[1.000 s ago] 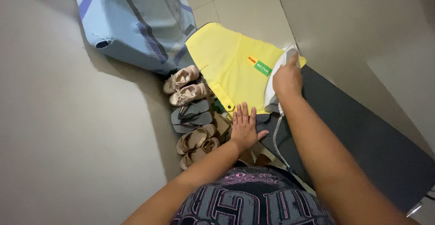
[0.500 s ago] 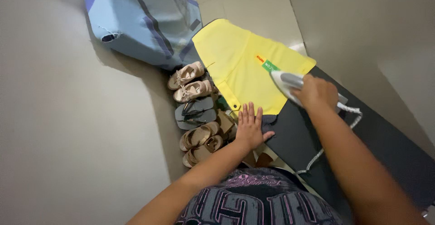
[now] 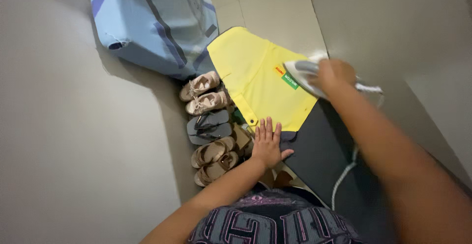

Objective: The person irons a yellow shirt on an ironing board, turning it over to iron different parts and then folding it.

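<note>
So the right hand (image 3: 333, 74) was wrapped round the handle of a grey and white clothes iron (image 3: 307, 74), grip closed tight on it. The iron was blurred, so I couldn't tell if the soleplate was flat on the cloth or just above it. It sat at about 3 o'clock on the yellow fabric garment (image 3: 255, 79), right next to a small green and orange sewn-on label (image 3: 286, 77). A white cord (image 3: 344, 177) trailed from the iron back toward 6 o'clock.

The left hand (image 3: 268, 143) lay palm down with fingers spread flat at the garment's 6 o'clock edge, holding nothing. My guess is it was pinning the cloth so it wouldn't slide or bunch under the iron.

The garment looked bright yellow and mostly smooth, with a stitched band and a small snap or button near its lower edge. It was spread over the far end of a dark grey padded worktop (image 3: 324, 155).

At 9 o'clock from the worktop, shoes lined the floor: beige sneakers (image 3: 202, 92), grey flip-flops (image 3: 209, 126) and tan strappy sandals (image 3: 215, 159). At 11 o'clock a big light blue bag with darker stripes (image 3: 152, 23) leaned against the wall.
</note>
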